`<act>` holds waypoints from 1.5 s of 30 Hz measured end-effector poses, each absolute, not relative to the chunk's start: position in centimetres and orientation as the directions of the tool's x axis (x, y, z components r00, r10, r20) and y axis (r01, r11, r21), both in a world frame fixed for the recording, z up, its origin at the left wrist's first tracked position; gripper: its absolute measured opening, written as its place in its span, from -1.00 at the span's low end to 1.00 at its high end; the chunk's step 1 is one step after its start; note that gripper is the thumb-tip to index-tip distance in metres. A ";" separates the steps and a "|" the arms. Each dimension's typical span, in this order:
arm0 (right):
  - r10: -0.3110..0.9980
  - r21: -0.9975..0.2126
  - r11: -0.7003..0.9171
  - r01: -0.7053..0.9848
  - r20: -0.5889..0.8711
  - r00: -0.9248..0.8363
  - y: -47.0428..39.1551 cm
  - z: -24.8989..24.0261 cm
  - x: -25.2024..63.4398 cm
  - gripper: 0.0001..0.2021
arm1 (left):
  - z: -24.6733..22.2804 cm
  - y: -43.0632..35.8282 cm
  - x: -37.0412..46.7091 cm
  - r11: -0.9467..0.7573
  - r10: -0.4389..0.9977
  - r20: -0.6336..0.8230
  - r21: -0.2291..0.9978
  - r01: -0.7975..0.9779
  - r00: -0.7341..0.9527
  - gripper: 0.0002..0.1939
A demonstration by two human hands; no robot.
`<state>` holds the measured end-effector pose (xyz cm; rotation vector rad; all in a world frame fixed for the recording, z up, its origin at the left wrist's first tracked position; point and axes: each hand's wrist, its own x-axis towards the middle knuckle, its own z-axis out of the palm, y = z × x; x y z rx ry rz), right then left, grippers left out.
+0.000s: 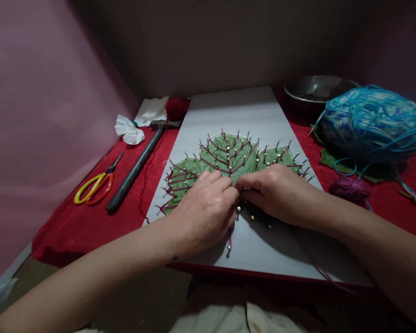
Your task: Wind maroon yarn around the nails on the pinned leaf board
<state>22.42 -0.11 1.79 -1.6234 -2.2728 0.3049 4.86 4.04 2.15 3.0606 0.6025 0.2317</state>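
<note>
- Two hands are seen: left hand [208,203], right hand [280,192].
- Three bundles of yarn are counted: blue yarn [374,122], purple yarn [351,188], red yarn [177,108].
- At least two green leaves [251,163] are seen.
- More than twenty nails [229,248] are counted; others are hidden.
- One each is shown: white board [235,108], hammer [137,169], scissors [100,186], metal bowl [300,106].
- Two white pieces [130,132] are seen.

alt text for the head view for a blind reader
A left hand and right hand are close together over a green leaf studded with silver nails and laced with purple thread, on a white board. Red-and-yellow scissors and a dark hammer lie left; a blue yarn ball sits right.
</note>
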 end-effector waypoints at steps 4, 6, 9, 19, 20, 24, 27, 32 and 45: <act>0.954 -0.583 0.293 0.758 0.122 -0.275 0.1 2.4 23.1 -0.85 | 1.9 4.2 4.8 -0.937 0.347 0.177 0.023 0.349 0.921 -0.82; 0.963 -0.695 0.238 0.678 0.075 -0.260 0.1 2.9 23.4 -0.88 | 1.8 4.3 4.8 -0.942 0.335 0.184 0.025 0.336 0.924 -0.83; 0.964 -0.844 0.138 0.518 -0.004 -0.264 0.0 3.6 23.8 -0.89 | 1.9 4.4 4.9 -0.941 0.336 0.171 0.035 0.336 0.926 -0.84; 0.928 -0.976 -0.218 0.010 -0.211 -0.307 -0.4 3.4 25.6 -0.88 | 2.1 4.2 4.7 -0.938 0.346 0.170 0.037 0.345 0.923 -0.82; 0.921 -0.973 -0.229 -0.003 -0.216 -0.325 -0.4 3.4 25.6 -0.88 | 2.1 4.2 4.7 -0.936 0.350 0.169 0.031 0.350 0.921 -0.81; 0.918 -0.972 -0.232 -0.036 -0.206 -0.338 -0.4 3.5 25.5 -0.83 | 2.1 4.2 4.8 -0.934 0.355 0.164 0.027 0.356 0.920 -0.82; 0.924 -0.972 -0.228 -0.063 -0.196 -0.327 -0.3 3.6 25.5 -0.82 | 2.0 4.2 4.7 -0.936 0.349 0.174 0.020 0.351 0.921 -0.81; 0.910 -0.970 -0.232 -0.067 -0.193 -0.366 -0.9 4.8 26.6 -0.87 | 2.1 4.3 4.8 -0.941 0.336 0.193 0.030 0.336 0.922 -0.82; 0.913 -0.954 0.164 0.251 0.243 0.328 -4.7 10.4 34.6 -0.86 | 1.9 4.6 4.8 -0.941 0.337 0.206 0.103 0.323 0.919 -0.80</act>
